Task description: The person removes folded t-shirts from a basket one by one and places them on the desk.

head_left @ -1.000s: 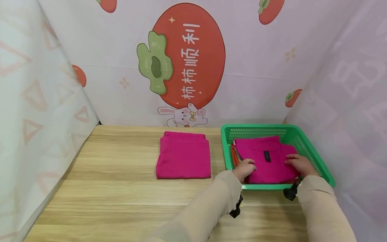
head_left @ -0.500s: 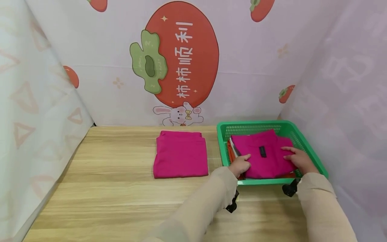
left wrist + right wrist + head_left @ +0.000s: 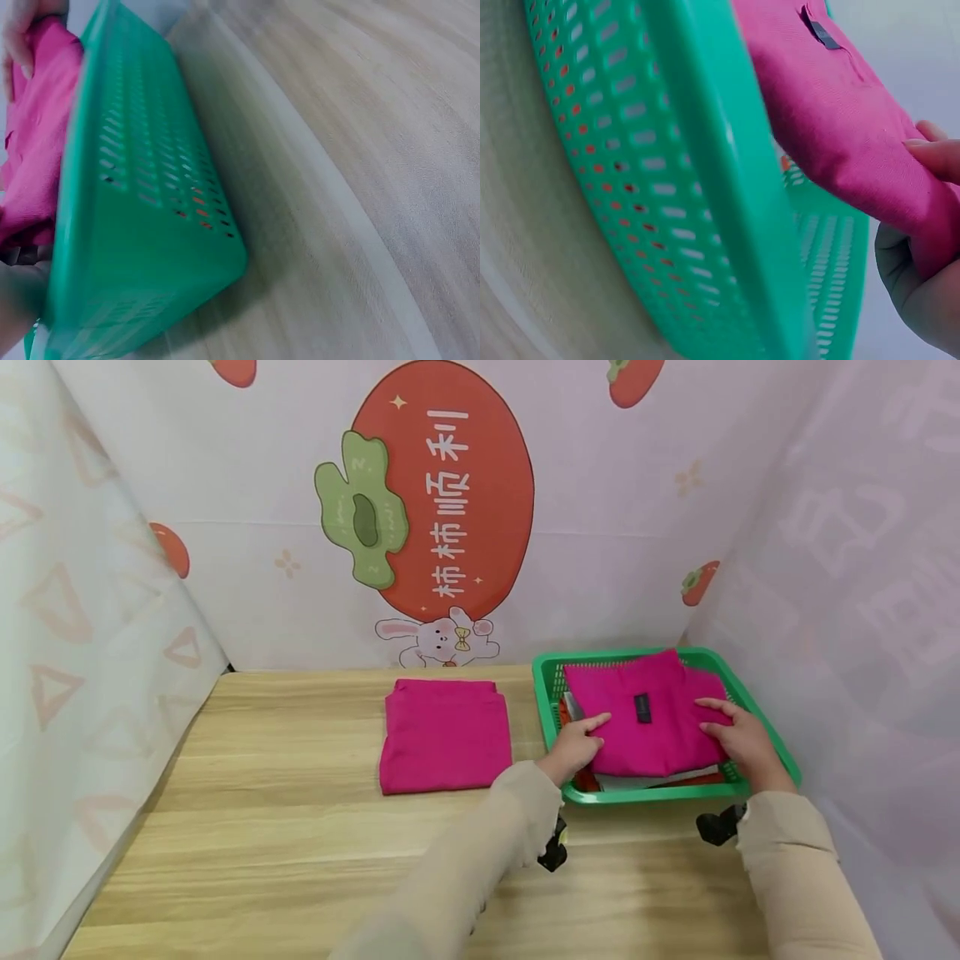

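A folded magenta garment (image 3: 652,739) with a small black label lies over the green basket (image 3: 546,714), raised at its front edge. My left hand (image 3: 576,748) holds its left side, thumb and finger on top; its other fingers are hidden. At the right side my right hand (image 3: 746,742) grips the garment; in the right wrist view the thumb and fingers (image 3: 939,159) pinch a thick fold. Beneath it, a grey-white cloth (image 3: 652,780) and an orange cloth (image 3: 587,781) show inside the basket.
A second folded magenta garment (image 3: 446,739) lies flat on the wooden table (image 3: 300,827), left of the basket. Printed fabric walls (image 3: 600,485) stand behind and at both sides, the right one close to the basket.
Both hands have lifted the magenta garment up and away from the basket's front rim, uncovering the grey-white cloth below. The head view has shifted slightly. The garment on the table stays put.
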Action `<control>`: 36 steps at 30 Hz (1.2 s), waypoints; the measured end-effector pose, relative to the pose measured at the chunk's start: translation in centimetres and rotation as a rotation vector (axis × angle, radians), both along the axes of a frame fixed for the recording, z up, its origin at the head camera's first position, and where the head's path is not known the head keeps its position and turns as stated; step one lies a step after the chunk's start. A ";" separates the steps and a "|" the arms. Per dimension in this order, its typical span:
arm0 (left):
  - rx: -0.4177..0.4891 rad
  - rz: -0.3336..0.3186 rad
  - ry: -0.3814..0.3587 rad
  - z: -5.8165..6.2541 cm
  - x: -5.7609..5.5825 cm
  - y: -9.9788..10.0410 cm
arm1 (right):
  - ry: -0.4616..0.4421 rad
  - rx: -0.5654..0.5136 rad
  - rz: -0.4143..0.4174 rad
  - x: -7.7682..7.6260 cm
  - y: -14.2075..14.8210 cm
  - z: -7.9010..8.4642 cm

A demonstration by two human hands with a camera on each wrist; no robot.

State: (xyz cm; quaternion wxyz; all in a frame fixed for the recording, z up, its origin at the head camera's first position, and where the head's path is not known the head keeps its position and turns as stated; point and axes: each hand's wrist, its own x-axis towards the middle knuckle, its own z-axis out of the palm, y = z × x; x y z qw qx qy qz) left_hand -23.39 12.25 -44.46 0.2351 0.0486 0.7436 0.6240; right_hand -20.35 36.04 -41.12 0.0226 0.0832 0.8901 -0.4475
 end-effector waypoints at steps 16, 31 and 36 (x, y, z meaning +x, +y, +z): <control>0.147 0.048 0.145 1.3 -0.1 -7.7 | 0.149 -0.206 -0.045 1.5 -6.2 3.1; 0.195 0.223 0.186 1.6 2.7 -12.9 | 0.162 -0.351 -0.019 2.4 -11.5 2.0; 0.220 0.274 0.204 1.1 3.6 -14.5 | 0.149 -0.342 -0.021 2.8 -13.1 1.3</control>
